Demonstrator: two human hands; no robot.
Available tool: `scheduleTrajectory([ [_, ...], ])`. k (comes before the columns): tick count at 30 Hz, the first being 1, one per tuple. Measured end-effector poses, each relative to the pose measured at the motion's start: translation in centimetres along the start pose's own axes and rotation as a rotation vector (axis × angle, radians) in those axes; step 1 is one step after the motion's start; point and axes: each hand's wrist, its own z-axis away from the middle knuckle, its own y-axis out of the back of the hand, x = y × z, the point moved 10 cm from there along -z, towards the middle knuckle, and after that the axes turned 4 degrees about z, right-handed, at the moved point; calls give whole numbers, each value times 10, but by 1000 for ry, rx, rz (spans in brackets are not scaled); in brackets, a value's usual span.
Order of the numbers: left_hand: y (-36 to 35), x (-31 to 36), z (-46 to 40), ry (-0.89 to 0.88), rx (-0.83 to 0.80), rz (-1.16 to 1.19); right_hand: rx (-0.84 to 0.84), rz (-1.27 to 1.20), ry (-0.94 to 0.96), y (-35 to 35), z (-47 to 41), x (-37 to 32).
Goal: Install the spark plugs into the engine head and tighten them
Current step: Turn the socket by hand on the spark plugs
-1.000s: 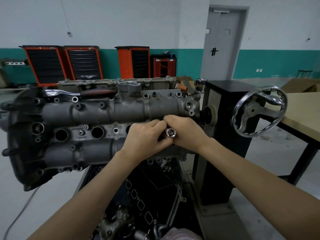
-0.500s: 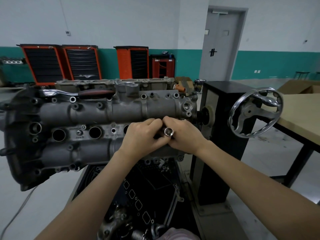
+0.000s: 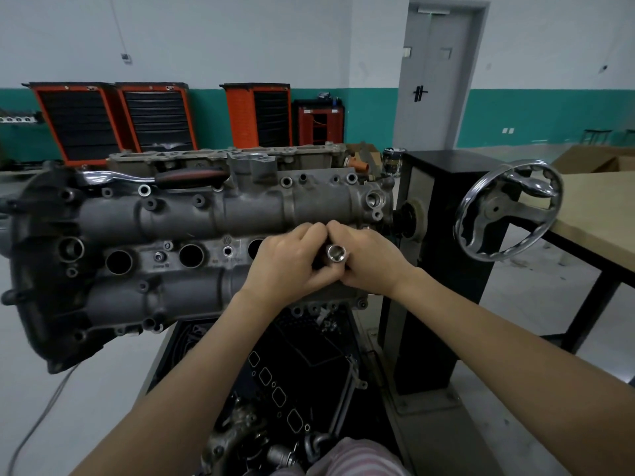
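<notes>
Grey cast-metal engine head sits mounted sideways on a black stand, with a chrome handwheel on the stand's right side. Along the middle row of the head, two round plug wells are fully visible as dark open holes, and a third is partly covered by the left hand. Both hands meet at the right end of this row, over the head. Left hand: fingers curled, knuckles up, fingertips touching those of the right hand. Right hand: fingers curled round a chrome socket whose open end faces the camera; the socket stands between the two hands, and both appear to grip it. No spark plug can be made out; whatever sits below the socket is hidden by the fingers. A ratchet wrench with a chrome head and a dark red-trimmed handle lies across the top edge of the head, well apart from the hands. Below the head, a dark tray holds gaskets and loose metal parts. Behind: orange tool cabinets against a green-and-white wall, and a grey door. A wooden-topped table stands at right.
</notes>
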Motion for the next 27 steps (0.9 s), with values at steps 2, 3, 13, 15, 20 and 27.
scheduleTrajectory([
  [2, 0, 0, 0, -21, 12, -6, 27, 0, -13, 2, 0, 2],
  [3, 0, 1, 1, -36, 14, -5, 40, -7, -18, 3, 0, 2],
  [13, -2, 4, 0, -3, -42, 55, -9, 7, 19, 1, -1, -4],
  [15, -2, 1, 0, -4, -32, 37, 18, 13, 16, 4, 0, -4],
  [20, 1, 2, 1, -40, 8, 22, 53, -36, -26, 5, 1, 0],
  [27, 1, 3, 0, 3, -21, 65, 2, -22, -14, 0, 0, 0],
])
